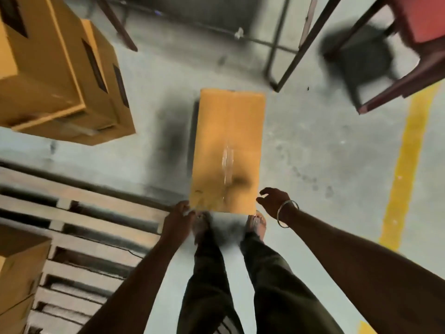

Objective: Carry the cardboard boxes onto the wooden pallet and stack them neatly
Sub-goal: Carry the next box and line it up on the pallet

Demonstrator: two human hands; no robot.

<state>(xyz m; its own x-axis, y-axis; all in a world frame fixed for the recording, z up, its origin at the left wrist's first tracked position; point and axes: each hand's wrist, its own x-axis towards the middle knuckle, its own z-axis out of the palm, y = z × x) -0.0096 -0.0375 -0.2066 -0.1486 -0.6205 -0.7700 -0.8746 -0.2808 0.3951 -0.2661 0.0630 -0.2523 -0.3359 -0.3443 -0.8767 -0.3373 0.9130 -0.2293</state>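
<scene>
A long cardboard box (pixel 227 145), taped along its top seam, lies on the concrete floor just ahead of my feet. My left hand (pixel 179 215) touches the box's near left corner with its fingers bent. My right hand (pixel 273 201), with a metal bangle on the wrist, hovers with fingers apart just off the near right corner, not touching. The wooden pallet (pixel 79 227) lies to the left, with one cardboard box (pixel 19 268) standing on its near left part.
A stack of larger cardboard boxes (pixel 60 68) stands at the far left on the floor. Metal table legs (pixel 286 56) and a red chair (pixel 409 44) stand at the far right. A yellow floor line (pixel 407 160) runs down the right side.
</scene>
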